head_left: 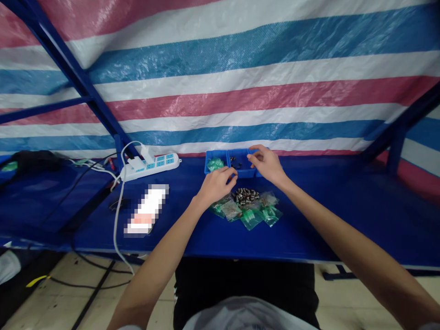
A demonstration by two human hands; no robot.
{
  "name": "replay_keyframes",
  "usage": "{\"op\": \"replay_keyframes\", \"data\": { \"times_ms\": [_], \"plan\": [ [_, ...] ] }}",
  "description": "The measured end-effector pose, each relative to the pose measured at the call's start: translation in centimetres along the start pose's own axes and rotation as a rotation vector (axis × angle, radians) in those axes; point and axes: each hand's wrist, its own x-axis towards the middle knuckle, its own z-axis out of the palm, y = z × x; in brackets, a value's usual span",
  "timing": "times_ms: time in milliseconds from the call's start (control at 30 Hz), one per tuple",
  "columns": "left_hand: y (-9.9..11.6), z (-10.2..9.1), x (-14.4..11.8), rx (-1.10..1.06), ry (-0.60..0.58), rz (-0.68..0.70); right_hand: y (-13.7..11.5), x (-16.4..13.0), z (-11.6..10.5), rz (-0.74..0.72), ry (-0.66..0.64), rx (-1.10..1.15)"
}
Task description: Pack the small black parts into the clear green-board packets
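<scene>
Both hands are out over the blue bench: the left hand [216,184] hovers with fingers curled loosely, gripping nothing I can make out, just left of a heap of small dark metal parts [244,195]. The right hand [266,163] rests half-closed on the rim of the blue tray [220,156]. Green bags [252,214] lie fanned before the heap.

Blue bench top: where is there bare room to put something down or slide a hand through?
Bare blue bench runs right of the green bags, out to the frame post. A smaller patch lies between the power strip and the left hand. It is crowded around the blue bins, where the right hand rests, and the cables at left.
</scene>
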Motion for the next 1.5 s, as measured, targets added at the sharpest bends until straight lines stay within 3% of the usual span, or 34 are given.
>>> {"op": "replay_keyframes", "data": {
  "times_ms": [133,233,367,500,633,800,1033,1267,1500],
  "plan": [
    [-1.1,-1.7,0.2,-0.071,-0.033,-0.004,-0.5,-3.6,-0.7,-0.069,-0.147,-0.017],
    [-2.0,-2.5,0.2,-0.147,-0.164,-0.036,-1.1,-5.3,-0.6,-0.152,-0.259,-0.121],
    [-3.0,-2.6,0.0,-0.126,-0.36,-0.088,-2.3,-6.2,0.2,-0.34,-0.39,-0.236],
    [-4.1,-2.7,-0.6,-0.002,-0.403,-0.146,-3.1,-6.9,0.9,-0.495,-0.517,-0.25],
    [-5.6,-2.8,-1.4,0.055,-0.451,-0.235,-3.0,-7.5,1.3,-0.513,-0.577,-0.281],
    [-6.4,-2.3,-1.7,0.06,-0.424,-0.241,-2.6,-7.7,1.4,-0.471,-0.627,-0.327],
    [-5.8,-1.9,-1.4,0.013,-0.379,-0.236,-2.4,-7.8,1.6,-0.439,-0.637,-0.3],
    [-4.3,-2.4,-1.3,0.046,-0.401,-0.294,-2.4,-7.7,1.7,-0.462,-0.648,-0.299],
    [-4.6,-3.3,-1.2,-0.042,-0.392,-0.214,-2.7,-7.6,1.7,-0.48,-0.636,-0.301]
  ]
}}
